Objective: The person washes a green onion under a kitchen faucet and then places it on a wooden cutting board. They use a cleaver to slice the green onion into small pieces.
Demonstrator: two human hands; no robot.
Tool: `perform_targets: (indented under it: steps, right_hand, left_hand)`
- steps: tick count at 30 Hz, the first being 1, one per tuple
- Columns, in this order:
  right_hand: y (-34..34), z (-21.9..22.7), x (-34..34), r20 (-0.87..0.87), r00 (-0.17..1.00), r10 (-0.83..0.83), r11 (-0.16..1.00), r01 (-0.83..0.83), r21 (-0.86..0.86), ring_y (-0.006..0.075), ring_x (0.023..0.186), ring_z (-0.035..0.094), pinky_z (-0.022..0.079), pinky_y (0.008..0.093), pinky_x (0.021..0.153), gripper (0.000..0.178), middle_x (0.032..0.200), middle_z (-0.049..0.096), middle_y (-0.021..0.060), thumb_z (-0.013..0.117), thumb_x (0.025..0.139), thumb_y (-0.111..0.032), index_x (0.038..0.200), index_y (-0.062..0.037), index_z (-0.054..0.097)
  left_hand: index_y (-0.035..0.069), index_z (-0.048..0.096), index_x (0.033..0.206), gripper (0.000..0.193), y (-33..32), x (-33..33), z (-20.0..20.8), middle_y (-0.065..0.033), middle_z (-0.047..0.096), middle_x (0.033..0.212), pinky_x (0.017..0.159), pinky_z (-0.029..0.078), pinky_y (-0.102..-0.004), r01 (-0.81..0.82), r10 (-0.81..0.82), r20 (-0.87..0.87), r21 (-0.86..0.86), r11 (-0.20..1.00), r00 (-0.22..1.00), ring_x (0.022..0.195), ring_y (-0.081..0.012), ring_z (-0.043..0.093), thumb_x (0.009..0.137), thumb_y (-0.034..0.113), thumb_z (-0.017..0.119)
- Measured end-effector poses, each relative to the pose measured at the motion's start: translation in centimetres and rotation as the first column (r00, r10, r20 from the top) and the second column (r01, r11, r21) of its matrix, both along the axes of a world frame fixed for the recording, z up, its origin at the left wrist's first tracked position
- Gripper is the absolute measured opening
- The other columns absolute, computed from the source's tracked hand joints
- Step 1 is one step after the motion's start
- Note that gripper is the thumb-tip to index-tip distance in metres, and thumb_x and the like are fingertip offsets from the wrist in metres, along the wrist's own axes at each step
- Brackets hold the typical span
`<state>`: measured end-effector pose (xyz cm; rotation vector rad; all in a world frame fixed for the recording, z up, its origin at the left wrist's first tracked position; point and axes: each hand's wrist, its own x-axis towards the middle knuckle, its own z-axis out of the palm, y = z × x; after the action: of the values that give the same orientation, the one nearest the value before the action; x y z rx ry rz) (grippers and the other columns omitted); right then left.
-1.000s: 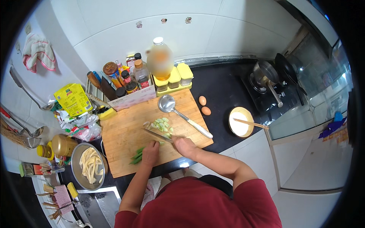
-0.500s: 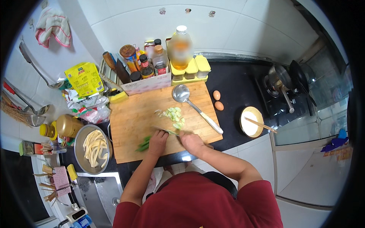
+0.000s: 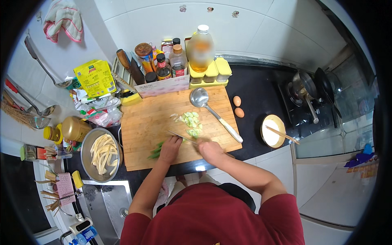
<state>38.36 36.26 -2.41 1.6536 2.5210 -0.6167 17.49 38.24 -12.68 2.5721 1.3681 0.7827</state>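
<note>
My right hand [image 3: 210, 152] is closed round a kitchen knife [image 3: 177, 134], whose thin blade slants up and left across the cutting board [image 3: 139, 122]. Just left of it, my left hand [image 3: 170, 150] presses green onion stalks [image 3: 156, 152] against the wood, fingertips close beside the blade. The dark green ends stick out past that hand's left side. Beyond the knife lies a loose heap of pale green slices [image 3: 191, 121], with a few whitish shreds at its left. A ladle [image 3: 199, 98] with a pale handle rests slantwise on the board's right part.
Two eggs [image 3: 239, 112] and a bowl [image 3: 272, 130] with chopsticks across it stand right of the board. A saucepan [image 3: 304, 83] is on the stove. At left, a metal basin [image 3: 86, 157] holds dough strips beside the sink [image 3: 110, 204]. Bottles and a seasoning rack [image 3: 208, 85] line the back.
The view has shifted slightly. The knife blade now shows more plainly, tilted between my hands, and my right hand has moved a little away from my left. My left hand stays on the stalks.
</note>
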Motion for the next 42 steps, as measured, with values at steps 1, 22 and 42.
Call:
perform_targets:
  steps: [1,22,42]
  right_hand:
    - [0.1,-1.4,-0.6,-0.004,1.0,-0.011,1.0,0.012,0.025,0.0354,0.075,0.069,0.056,0.0441,0.065,0.018,0.081,0.069,0.0213,0.048,0.085,-0.004,0.099,0.0028,0.056]
    - [-0.2,-2.4,-2.2,-0.026,0.999,-0.045,0.997,0.047,0.066,0.0366,0.078,0.069,0.056,0.0454,0.065,0.021,0.083,0.067,0.0242,0.048,0.086,-0.004,0.105,0.0037,0.054]
    - [0.3,-3.7,-3.5,-0.066,0.994,-0.088,0.996,0.09,0.025,0.0384,0.075,0.069,0.055,0.0472,0.064,0.016,0.078,0.067,0.0244,0.048,0.086,-0.003,0.099,0.003,0.052]
  left_hand:
    - [0.007,0.063,0.095,0.02,0.1,0.2,-0.1,-0.0075,0.061,0.093,0.076,0.051,-0.0365,0.014,-0.014,-0.011,-0.01,1.0,1.0,0.092,-0.026,0.059,0.077,0.007,0.056]
    - [0.006,0.064,0.095,0.021,-0.2,-0.7,0.8,-0.0085,0.062,0.095,0.077,0.052,-0.0359,-0.044,0.044,0.026,-0.007,0.999,0.999,0.093,-0.0273,0.06,0.076,0.005,0.058]
    - [0.006,0.063,0.095,0.022,-1.1,-2.1,0.4,-0.0085,0.06,0.095,0.078,0.051,-0.038,-0.057,0.057,0.04,-0.023,0.998,0.998,0.091,-0.0276,0.058,0.074,0.004,0.059]
